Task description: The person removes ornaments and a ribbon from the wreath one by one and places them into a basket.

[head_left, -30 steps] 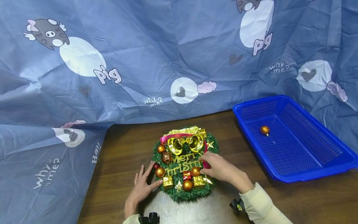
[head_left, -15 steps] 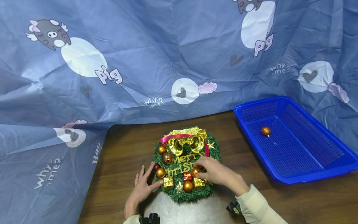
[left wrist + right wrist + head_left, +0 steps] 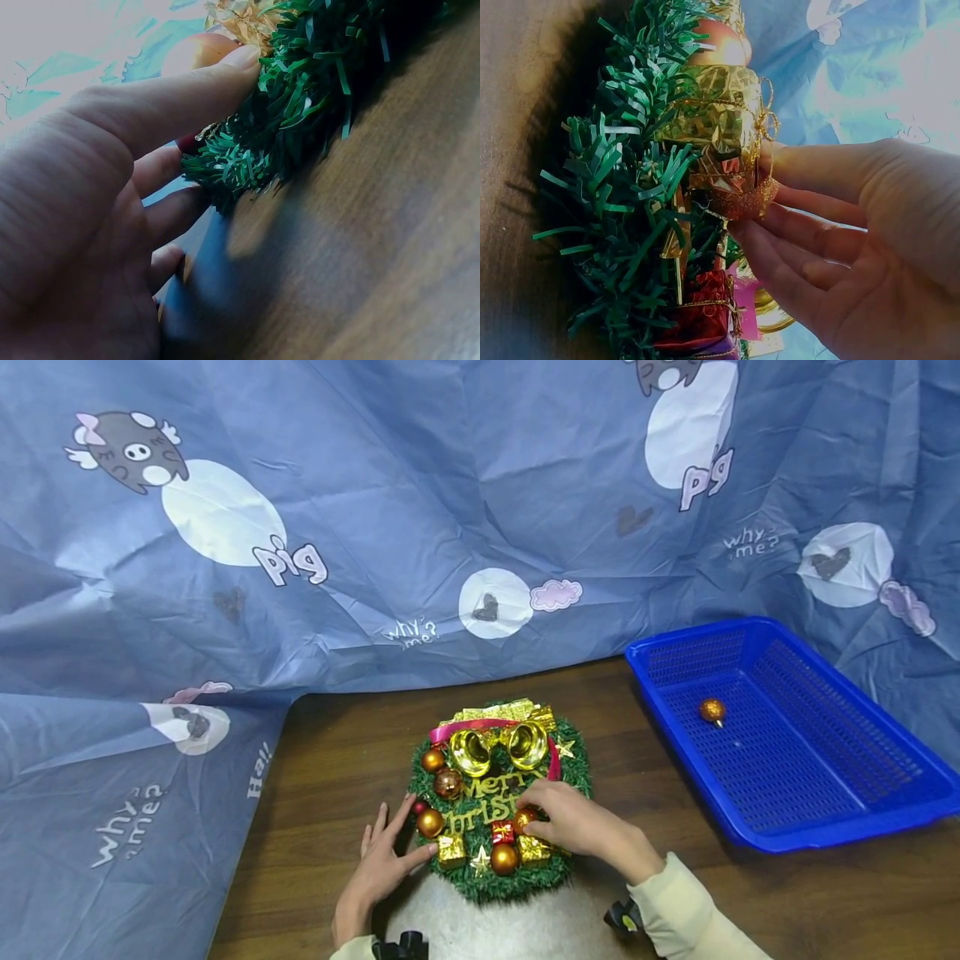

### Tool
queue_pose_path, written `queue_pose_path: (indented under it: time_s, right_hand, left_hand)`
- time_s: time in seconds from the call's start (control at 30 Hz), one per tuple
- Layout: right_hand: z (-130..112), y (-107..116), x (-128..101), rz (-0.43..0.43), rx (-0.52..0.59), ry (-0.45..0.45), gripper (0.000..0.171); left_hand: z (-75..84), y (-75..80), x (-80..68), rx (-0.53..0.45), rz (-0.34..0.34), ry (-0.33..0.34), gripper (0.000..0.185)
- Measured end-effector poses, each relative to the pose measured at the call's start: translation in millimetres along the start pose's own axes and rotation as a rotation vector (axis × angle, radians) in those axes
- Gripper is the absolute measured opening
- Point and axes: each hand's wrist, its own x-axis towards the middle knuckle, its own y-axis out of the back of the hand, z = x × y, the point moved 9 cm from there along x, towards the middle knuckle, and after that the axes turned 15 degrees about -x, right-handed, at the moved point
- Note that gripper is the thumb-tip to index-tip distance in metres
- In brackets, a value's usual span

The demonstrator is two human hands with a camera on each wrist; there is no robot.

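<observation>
A green Christmas wreath lies on the table, bearing gold bells, gold "Merry Christmas" lettering, baubles and small gift boxes. My right hand reaches over its right side and pinches a glittery orange bauble between thumb and fingers. That bauble still sits among the decorations, beside a gold gift box and near a red gift box. At the wreath's left edge, my left hand rests with fingers spread. Its thumb touches the greenery near another gold gift box.
A blue plastic basket stands on the right of the table, with one orange bauble in it. Blue patterned cloth hangs behind the wooden table and down its left side.
My right hand has moved slightly left and down, from the wreath's right edge to the glittery orange bauble. It has barely moved over the last half second. My left hand has stayed in place.
</observation>
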Motion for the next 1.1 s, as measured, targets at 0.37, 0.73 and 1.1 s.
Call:
queue_pose_path:
  time_s: [0.37,0.73,1.1]
  right_hand:
    - [-2.2,1.4,-0.3,-0.005,-0.023,0.010,0.031]
    - [-1.5,11.0,-0.2,0.018,-0.011,0.038,0.030]
    - [-1.0,33.8,-0.2,0.084,-0.036,0.052,0.029]
  left_hand:
    - [0.8,-0.5,0.1,-0.002,-0.002,-0.003,0.089]
    - [-0.7,-0.7,0.2,-0.013,0.002,0.000,0.088]
    - [1.6,0.4,-0.3,-0.010,0.007,-0.003,0.089]
